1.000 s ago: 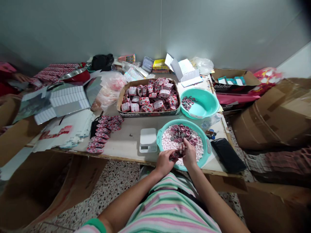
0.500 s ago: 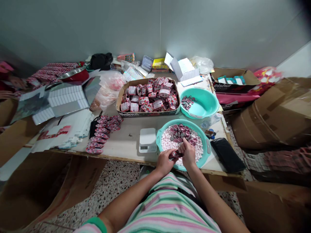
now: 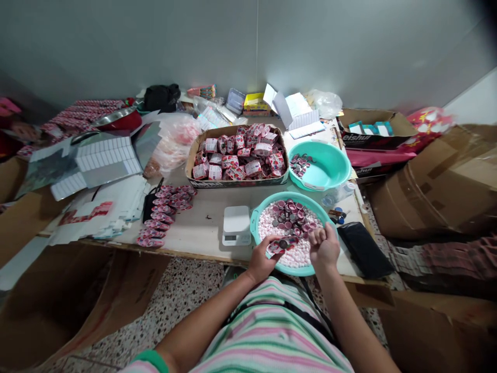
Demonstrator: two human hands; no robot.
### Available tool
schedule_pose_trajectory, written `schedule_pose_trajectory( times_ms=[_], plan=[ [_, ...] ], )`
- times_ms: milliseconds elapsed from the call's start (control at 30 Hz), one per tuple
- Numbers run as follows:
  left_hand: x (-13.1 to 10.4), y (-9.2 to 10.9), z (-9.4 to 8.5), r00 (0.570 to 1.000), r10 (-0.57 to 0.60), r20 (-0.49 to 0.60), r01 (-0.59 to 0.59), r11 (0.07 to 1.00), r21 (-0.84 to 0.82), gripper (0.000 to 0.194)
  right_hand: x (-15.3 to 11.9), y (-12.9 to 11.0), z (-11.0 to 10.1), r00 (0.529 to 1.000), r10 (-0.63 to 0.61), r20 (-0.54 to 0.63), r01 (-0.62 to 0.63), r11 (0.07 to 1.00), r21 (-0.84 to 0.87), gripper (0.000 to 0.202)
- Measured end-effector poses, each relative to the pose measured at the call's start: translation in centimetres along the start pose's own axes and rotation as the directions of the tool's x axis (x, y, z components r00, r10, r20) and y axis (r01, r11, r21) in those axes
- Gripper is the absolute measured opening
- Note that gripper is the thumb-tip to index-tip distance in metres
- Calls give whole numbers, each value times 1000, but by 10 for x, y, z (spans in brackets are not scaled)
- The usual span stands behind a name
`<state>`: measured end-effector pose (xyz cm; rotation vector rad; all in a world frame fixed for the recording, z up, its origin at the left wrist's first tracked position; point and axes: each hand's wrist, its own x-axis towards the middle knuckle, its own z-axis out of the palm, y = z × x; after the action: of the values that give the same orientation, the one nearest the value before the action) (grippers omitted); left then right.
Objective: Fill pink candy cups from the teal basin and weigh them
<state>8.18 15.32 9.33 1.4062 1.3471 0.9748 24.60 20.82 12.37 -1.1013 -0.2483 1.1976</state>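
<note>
My left hand (image 3: 263,261) grips a small red-and-pink printed packet (image 3: 291,242) at its left end, over the near side of a turquoise basin (image 3: 255,224). A dark round disc (image 3: 283,244) shows on the packet. My right hand (image 3: 324,246) is closed above the basin's right side, apart from the packet; whatever its curled fingers hold is hidden. Inside the basin lie small whitish-pink pellets (image 3: 267,223), with a heap of round pink-and-dark caps (image 3: 289,212) on top.
Left of the basin sits a white kitchen scale (image 3: 236,223). Behind are a cardboard tray (image 3: 240,183) of printed packets and a second turquoise basin (image 3: 330,173) with some caps. A row of packets (image 3: 159,220) lies leftward, a black pouch (image 3: 365,248) rightward. Another person's hand (image 3: 26,132) shows far left.
My right hand has moved right, away from the packet, with fingers curled. The packet in my left hand is now uncovered, showing the dark disc.
</note>
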Motion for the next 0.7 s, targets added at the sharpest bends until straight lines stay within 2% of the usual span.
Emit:
schedule_pose_trajectory(
  times_ms=[100, 267, 433, 700],
  plan=[
    [2, -3, -1, 999, -39, -19, 39, 999, 22, 36, 6, 2, -15, 996, 24, -87, -30, 997, -72, 44],
    [5, -11, 1, 998, -53, -15, 53, 998, 13, 36, 5, 23, -38, 969, 246, -33, -248, 956, -156, 38],
    [8, -13, 3, 999, -53, -6, 53, 998, 34, 37, 5, 37, -46, 905, 423, -39, -424, 905, -38, 31],
    [7, -8, -2, 1000, 1, 22, -6, 968, 249, 37, 9, 25, -32, 935, 343, -93, -338, 939, 71, 11]
  ],
)
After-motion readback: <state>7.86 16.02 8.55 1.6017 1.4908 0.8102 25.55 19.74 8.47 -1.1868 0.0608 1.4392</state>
